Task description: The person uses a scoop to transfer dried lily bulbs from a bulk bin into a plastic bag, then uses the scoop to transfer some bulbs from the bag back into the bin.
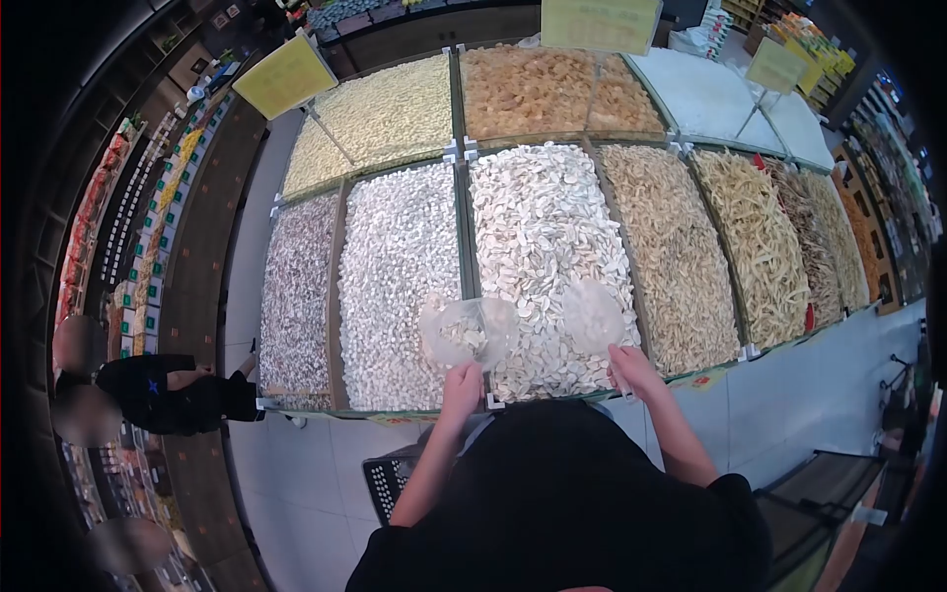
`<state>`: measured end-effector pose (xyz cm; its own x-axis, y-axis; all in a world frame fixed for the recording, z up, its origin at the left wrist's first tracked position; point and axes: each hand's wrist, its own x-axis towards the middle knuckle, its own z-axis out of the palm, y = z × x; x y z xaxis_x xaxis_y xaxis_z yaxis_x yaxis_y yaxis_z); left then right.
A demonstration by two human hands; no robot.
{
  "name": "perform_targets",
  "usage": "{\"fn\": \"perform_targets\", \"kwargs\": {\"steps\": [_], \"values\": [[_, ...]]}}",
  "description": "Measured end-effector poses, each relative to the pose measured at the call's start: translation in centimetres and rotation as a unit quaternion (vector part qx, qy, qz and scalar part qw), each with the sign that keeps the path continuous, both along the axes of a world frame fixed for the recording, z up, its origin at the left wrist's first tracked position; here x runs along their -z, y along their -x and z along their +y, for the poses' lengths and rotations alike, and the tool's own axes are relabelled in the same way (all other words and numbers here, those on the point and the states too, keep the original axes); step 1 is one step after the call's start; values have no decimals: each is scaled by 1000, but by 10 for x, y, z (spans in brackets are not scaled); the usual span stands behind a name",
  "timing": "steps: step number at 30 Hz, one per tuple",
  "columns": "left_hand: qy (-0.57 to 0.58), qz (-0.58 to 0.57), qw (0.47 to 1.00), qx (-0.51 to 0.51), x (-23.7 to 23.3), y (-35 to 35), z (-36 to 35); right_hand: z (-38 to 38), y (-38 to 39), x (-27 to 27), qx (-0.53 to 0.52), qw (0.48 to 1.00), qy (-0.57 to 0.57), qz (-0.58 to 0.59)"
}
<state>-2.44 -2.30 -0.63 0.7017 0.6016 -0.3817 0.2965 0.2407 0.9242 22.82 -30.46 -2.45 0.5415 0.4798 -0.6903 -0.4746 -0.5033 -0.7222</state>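
Our forearms [432, 472] slant inward; our left hand [462, 391] grips a clear bag [498, 326] over the near left edge of the white slices [543, 227], our right hand [634, 373] a translucent rounded item [594, 314] over their near right.

Your left hand [462, 392] and right hand [636, 373] hide the ends of the cloudy plastic things [594, 314] they hold; you can't read the big yellow sign [602, 24], cut off up top; your black shirt [552, 503] runs off the bottom edge.
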Motion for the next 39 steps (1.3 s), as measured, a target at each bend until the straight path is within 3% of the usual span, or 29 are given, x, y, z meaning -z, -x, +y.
{"fn": "perform_targets", "kwargs": {"steps": [5, 14, 17, 20, 23, 26, 29, 32, 36, 38, 39], "values": [[0, 5, 1000, 1, -7, -2, -2, 15, -7, 18, -7, 999, -30, 22], [1, 36, 999, 3, -11, -3, -1, 45, -9, 24, -9, 998, 6, -66], [-11, 31, 999, 3, -5, -1, -1, 40, -16, 13, -95, 982, 53, -153], [-19, 26, 999, 4, -6, -3, -2, 42, -20, 12, -95, 982, 59, -151], [-22, 21, 1000, 1, -3, -5, -3, 45, -20, 10, -10, 1000, 12, -8], [-19, 13, 1000, -2, -6, -7, -4, 43, -19, 23, 4, 1000, 13, -3], [-30, 15, 999, 3, -8, -9, -4, 50, -22, 42, -157, 952, 107, -241], [-29, 10, 1000, 1, -5, -9, -4, 57, -22, 64, -130, 930, 71, -337], [-17, 20, 1000, -5, -15, -10, -6, 61, -14, 40, 0, 998, -11, -67], [-31, 22, 999, -4, -12, -9, -6, 62, -13, 11, 59, 992, -64, 95], [-39, 23, 999, -4, -9, -8, -5, 63, -13, 13, 68, 988, -77, 114]]}}
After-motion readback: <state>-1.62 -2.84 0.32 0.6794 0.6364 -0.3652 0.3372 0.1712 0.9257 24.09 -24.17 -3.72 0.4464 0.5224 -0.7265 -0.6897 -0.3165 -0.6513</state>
